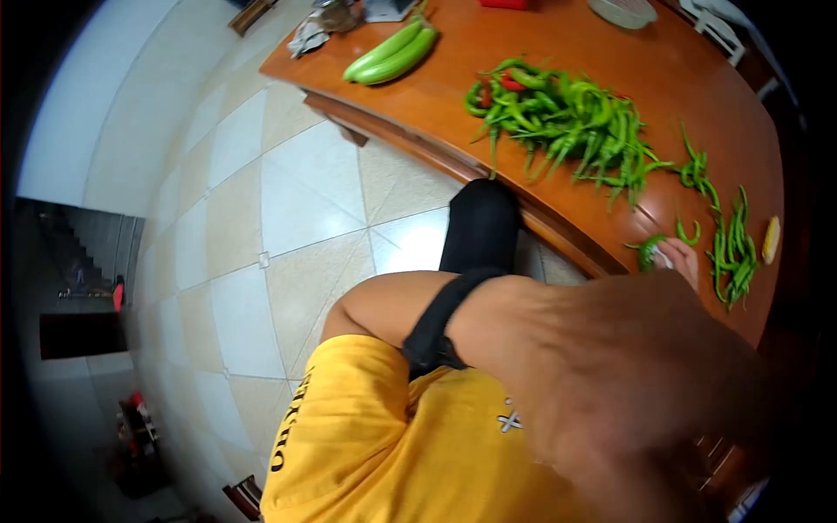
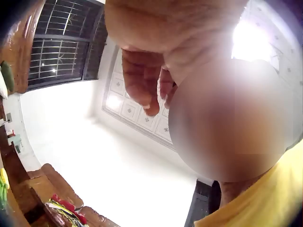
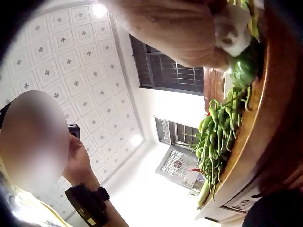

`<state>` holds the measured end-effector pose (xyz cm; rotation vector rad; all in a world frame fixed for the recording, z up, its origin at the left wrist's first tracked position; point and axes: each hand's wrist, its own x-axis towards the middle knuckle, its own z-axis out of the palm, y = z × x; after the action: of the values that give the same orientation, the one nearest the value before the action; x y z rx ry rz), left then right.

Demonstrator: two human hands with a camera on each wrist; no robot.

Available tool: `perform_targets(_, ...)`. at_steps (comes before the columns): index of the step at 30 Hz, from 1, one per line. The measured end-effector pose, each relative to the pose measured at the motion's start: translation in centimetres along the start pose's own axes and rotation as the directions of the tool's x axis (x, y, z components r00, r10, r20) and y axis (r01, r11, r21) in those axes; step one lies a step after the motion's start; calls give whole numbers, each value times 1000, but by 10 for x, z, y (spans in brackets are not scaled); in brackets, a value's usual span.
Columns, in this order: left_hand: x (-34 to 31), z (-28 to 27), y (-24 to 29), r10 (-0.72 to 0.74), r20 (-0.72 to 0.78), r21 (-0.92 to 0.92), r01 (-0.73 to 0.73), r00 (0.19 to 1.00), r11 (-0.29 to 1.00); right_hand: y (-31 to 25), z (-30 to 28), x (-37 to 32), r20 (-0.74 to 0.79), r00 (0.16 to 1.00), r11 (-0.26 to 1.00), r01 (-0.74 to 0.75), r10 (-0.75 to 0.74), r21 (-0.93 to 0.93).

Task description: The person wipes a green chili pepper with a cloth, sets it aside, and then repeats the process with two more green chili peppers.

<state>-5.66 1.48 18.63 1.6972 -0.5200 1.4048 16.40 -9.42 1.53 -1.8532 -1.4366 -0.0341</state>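
My right hand (image 1: pixel 680 261) is at the right part of the table, its curled fingers around a crumpled white piece (image 3: pixel 232 30). Right against the white piece is a rounded dark green pepper (image 3: pixel 245 71). Raised close to the head camera, my left hand (image 1: pixel 593 349) fills the lower right of that view, blurred, with a black strap (image 1: pixel 436 322) at its wrist. In the left wrist view the fingers (image 2: pixel 137 85) of that hand hang loosely curled with nothing seen in them. Long green peppers (image 1: pixel 737 253) lie just beyond the right hand.
A big heap of green peppers (image 1: pixel 575 122) with a few red ones covers the table's (image 1: pixel 445 113) middle. Pale green eggplants (image 1: pixel 392 57) lie near the far left corner, a bowl (image 1: pixel 623 10) at the back. Something yellow (image 1: pixel 771 240) is at the right edge.
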Motion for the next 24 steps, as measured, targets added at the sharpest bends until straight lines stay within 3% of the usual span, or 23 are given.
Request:
perform_targets(4, -5, 1, 3, 25, -4, -8, -25, 1000, 1000, 3, -1, -4, 37, 994, 994, -103, 101, 36)
perform_targets(12, -10, 25, -3, 45, 21, -31, -44, 999, 999, 3, -2, -4, 37, 993, 992, -112, 110, 57)
perform_targets(20, -15, 10, -6, -16, 16, -25, 16, 1000, 1000, 3, 0, -6, 53, 996, 994, -74, 70, 86)
perform_targets(24, -20, 15, -18, -113, 57, 6, 112, 992, 994, -1, -8, -7, 114, 988, 995, -101, 100, 4)
